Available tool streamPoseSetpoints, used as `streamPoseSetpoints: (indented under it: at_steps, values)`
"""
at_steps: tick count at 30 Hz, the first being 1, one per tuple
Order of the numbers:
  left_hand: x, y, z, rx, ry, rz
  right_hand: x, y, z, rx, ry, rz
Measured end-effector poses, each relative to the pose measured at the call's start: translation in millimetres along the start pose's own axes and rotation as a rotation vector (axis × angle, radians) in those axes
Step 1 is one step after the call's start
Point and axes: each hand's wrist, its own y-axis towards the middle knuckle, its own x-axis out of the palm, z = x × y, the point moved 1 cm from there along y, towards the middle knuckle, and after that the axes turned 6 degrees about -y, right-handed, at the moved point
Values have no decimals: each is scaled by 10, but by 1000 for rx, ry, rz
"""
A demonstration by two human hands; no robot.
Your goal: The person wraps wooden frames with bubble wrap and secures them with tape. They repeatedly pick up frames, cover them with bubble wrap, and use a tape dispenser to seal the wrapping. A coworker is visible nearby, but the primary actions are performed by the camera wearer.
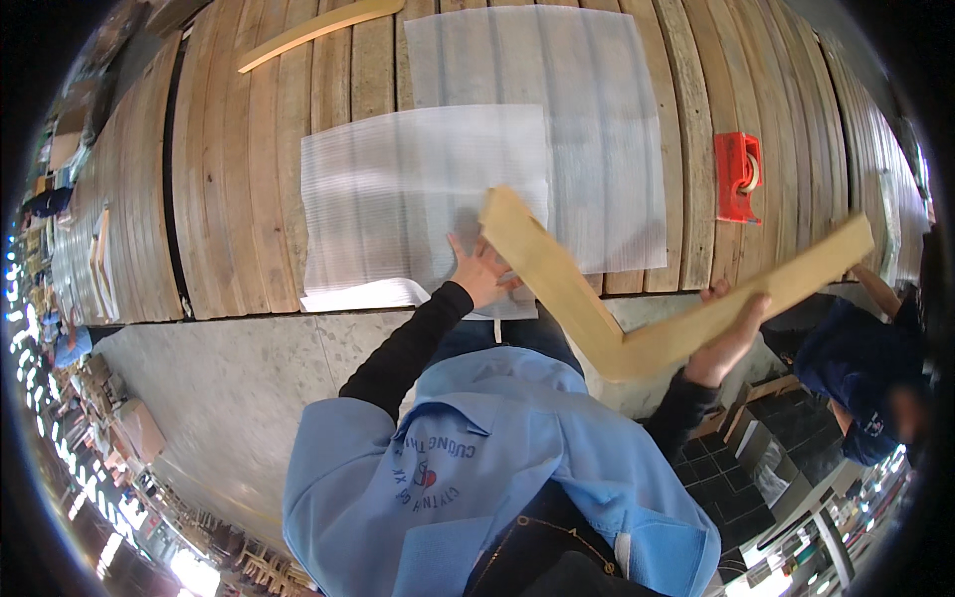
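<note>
My right hand (731, 338) is wrapped round one arm of an angled, V-shaped piece of pale wood (559, 289), held tilted over the near edge of the slatted table. The other arm of the wood reaches up and left over a sheet of white, translucent packing foam (398, 199). Beside that end, my left hand (482, 275) has its fingers spread at the sheet's near edge. Whether it also touches the wood I cannot tell. The sheet's near left edge curls up, and the sheet partly overlaps a second foam sheet (607, 149) farther back.
A red tape dispenser (733, 184) sits on the slatted wooden table (234, 179), right of the foam. Toward the far edge lies a curved wooden strip (318, 35). A person in dark clothing (846, 363) is close by at the right, near an open box (771, 458) on the floor.
</note>
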Motion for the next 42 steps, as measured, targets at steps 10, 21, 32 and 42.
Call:
streamPoseSetpoints:
  at_steps: [10,21,32,42]
  values:
    - [164,-142,125,174,75,77,2321,976,1411,193,-23,-587]
    - [-568,16,-71,200,-352,296,3178,1317,1898,-784,-1198,-108]
    - [-1849,1902,-1190,39,48,428,3246,1268,1861,-470,-1369,-470]
    - [-1818,1197,-994,609,-217,232,2884,735,1606,-1112,-1384,-1270]
